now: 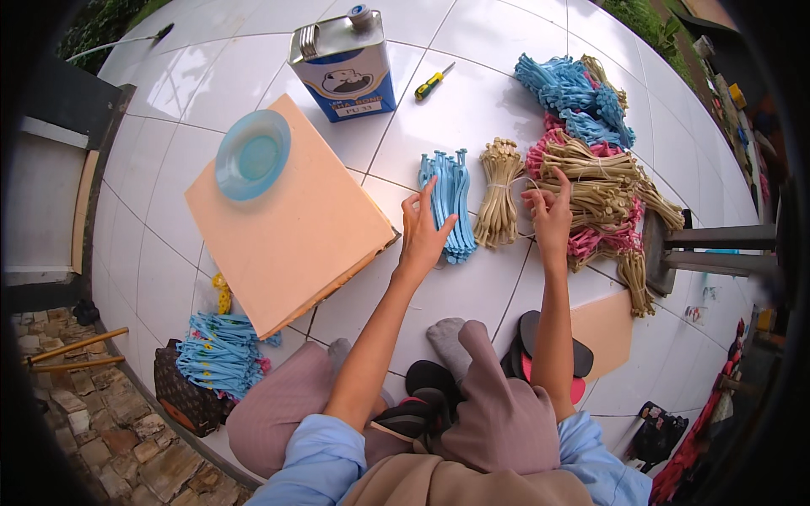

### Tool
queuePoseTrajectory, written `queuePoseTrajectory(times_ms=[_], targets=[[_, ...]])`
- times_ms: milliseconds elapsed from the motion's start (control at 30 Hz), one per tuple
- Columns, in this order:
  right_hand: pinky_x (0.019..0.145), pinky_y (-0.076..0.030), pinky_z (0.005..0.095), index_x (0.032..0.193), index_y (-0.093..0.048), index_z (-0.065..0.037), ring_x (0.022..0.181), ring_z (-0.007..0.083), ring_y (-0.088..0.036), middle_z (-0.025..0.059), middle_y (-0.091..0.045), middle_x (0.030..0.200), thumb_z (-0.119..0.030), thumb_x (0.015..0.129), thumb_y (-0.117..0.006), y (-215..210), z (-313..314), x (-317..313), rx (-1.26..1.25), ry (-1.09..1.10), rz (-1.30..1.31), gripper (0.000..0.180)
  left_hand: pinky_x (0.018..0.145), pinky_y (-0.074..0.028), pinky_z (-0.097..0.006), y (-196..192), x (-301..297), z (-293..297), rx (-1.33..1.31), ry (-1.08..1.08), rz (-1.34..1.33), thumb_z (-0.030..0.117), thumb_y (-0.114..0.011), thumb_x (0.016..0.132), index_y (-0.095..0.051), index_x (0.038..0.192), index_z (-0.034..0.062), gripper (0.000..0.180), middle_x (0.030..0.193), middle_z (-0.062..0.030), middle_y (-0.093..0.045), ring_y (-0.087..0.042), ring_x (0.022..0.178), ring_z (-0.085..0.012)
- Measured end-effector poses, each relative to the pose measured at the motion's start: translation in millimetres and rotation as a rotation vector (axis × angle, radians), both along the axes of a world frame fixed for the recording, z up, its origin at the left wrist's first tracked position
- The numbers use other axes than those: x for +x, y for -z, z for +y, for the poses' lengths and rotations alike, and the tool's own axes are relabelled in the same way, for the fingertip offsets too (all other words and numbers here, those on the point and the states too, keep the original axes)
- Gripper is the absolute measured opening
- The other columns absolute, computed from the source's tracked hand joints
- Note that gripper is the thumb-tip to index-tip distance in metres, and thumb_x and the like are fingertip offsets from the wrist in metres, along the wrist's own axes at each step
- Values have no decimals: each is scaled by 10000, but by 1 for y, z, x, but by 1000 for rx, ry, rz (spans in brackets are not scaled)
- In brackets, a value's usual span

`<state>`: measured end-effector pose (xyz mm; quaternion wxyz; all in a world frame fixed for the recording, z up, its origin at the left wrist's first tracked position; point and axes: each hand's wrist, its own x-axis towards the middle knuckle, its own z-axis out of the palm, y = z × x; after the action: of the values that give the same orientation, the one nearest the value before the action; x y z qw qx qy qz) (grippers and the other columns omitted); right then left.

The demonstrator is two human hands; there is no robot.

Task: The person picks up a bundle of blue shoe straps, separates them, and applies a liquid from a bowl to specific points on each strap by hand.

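My left hand (424, 234) touches the left side of a bundle of light-blue sandal straps (456, 207) lying on the tiles, its fingers apart and its thumb across the straps. My right hand (550, 218) is raised at the right of a tied bundle of beige straps (499, 194). A thin whitish band (526, 180) curves out from its curled fingers, which seem to pinch it. Right beyond that hand lies a heap of beige strap bundles (595, 177) mixed with pink ones, with blue bundles (574, 93) behind.
A peach sheet-topped slab (278, 244) lies at left, bearing a blue bowl (232, 160). Behind stand a metal can (346, 72) and a screwdriver (434, 82). More blue straps (219, 358) lie by a brown bag (181, 388). Dark sole pieces (527, 341) lie near my right forearm.
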<state>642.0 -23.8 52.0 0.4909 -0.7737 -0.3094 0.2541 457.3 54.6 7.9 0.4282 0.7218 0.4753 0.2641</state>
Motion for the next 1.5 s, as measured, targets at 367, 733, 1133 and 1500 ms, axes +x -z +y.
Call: queuePoseTrajectory(times_ms=[367, 733, 1133, 1500], targets=[[730, -446, 385, 1205, -373, 20, 826, 312, -573, 180, -581, 854, -91, 812, -619, 73, 45, -52, -187, -147, -37, 476, 1000, -293, -483, 75, 1, -14, -59, 29, 111, 179, -673, 764, -219, 1402, 194, 783, 1288, -268, -201, -293, 1182, -438], [703, -449, 417, 1268, -244, -47, 750, 328, -584, 190, -558, 839, 21, 795, -524, 98, 39, -64, -53, -18, -93, 554, 1006, -270, -491, 81, -6, -27, 98, 38, 190, 162, -681, 750, -261, 1362, 92, 746, 1310, -240, -203, -263, 1200, -439], [706, -479, 282, 1300, -202, -84, 797, 164, -590, 109, -574, 867, 69, 818, -506, -14, 19, -82, 492, 84, 49, 590, 872, -434, -367, -59, 27, 13, 47, 345, -252, 131, -481, 896, -452, 1229, -7, 362, 1118, -193, -537, -549, 1020, -289], [651, -458, 241, 1337, -131, -87, 785, 136, -581, 85, -562, 861, -77, 878, -557, -135, 54, -70, 564, -225, -188, 626, 632, -523, -290, -179, 10, 37, 85, 228, -513, 28, -644, 758, -522, 1082, 51, 347, 820, -117, -663, -666, 722, -201]])
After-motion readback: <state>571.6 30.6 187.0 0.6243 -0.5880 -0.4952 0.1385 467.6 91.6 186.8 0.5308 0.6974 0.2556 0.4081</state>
